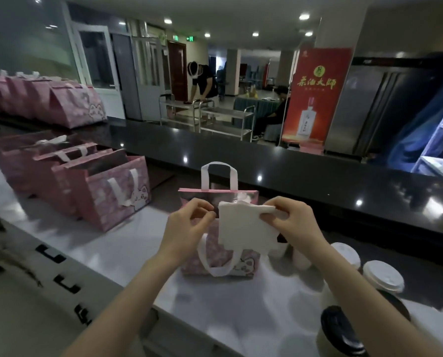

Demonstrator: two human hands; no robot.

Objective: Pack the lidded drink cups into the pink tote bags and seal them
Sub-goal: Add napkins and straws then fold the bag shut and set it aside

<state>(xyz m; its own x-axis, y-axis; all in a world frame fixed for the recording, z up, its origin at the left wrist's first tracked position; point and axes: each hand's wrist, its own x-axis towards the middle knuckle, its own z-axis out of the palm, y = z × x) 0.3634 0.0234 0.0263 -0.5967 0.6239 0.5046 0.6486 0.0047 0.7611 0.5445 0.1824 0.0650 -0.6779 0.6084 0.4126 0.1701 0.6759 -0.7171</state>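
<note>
With our right hand (290, 222) pinching a white napkin (246, 228) and our left hand (189, 222) pinched shut beside it, we hold both above the open pink tote bag (223, 264), seemingly about to drop it in before the lidded cups (382, 276) follow.

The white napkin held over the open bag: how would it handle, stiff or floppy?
Probably floppy and very light: the napkin hangs as a thin sheet, with the right hand pinching its top corner. Its lower edge looks uneven, so it likely creases or tears easily. The left hand is pinched beside it.
</note>
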